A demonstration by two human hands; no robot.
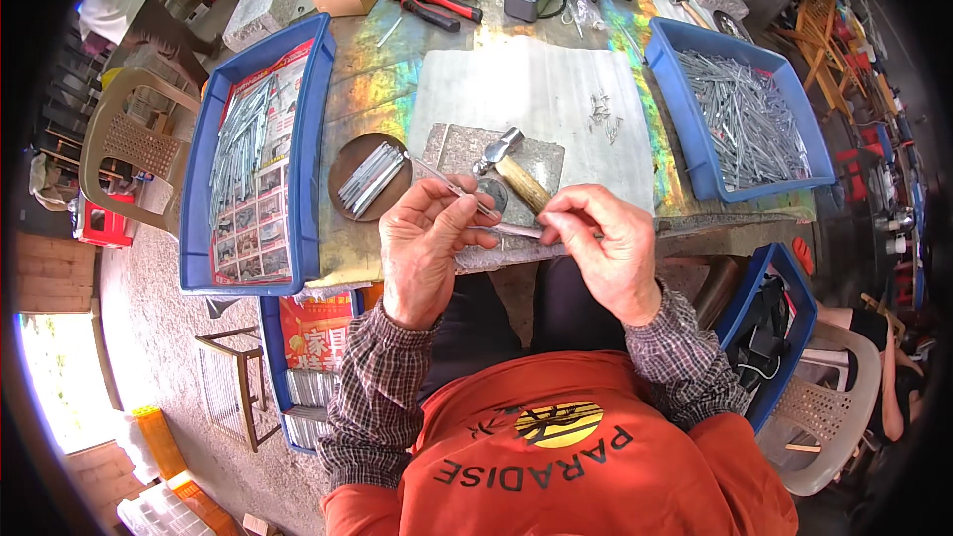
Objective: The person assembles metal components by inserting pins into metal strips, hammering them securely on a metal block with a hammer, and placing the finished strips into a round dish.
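Note:
My left hand [422, 243] is closed, a thin metal rod [433, 171] pinched between thumb and fingers and slanting up to the left. A second thin silver rod [518, 230] runs from beside those fingers to my right hand [606, 243], whose thumb and fingertips are pressed together on its end. Just beyond my hands lies a hammer with a metal head [499, 147] and a wooden handle [522, 182], on a speckled stone slab [544, 152]. At the left, a round brown dish [342, 154] holds several silver rods [372, 179].
A blue tray [323, 89] with long silver rods stands at the left; another blue tray [730, 189] at the right is heaped with them. Small thin pieces [602, 114] lie on a white sheet [516, 79]. Red-handled pliers [452, 7], black boxes and an open cardboard box [342, 2] are farther back.

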